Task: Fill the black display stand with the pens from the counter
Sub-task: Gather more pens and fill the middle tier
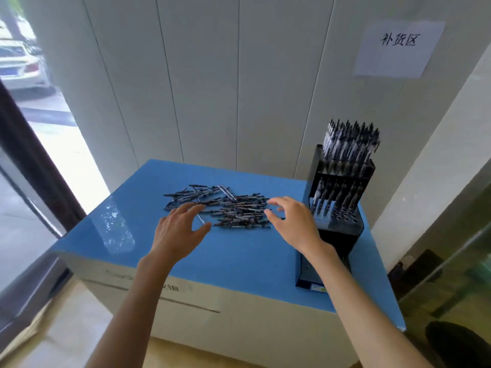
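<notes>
A loose pile of dark pens lies on the blue counter. At the counter's right stands the black display stand; its top tier is packed with upright pens, the middle tier holds several, and the front holes look empty. My left hand hovers at the pile's left edge with fingers spread, holding nothing. My right hand hovers at the pile's right end, fingers loosely arched and empty, just left of the stand.
A white panelled wall rises behind the counter, with a paper sign at upper right. A glass door and dark frame are at left. A glass case sits at lower right. The counter's near edge is below my forearms.
</notes>
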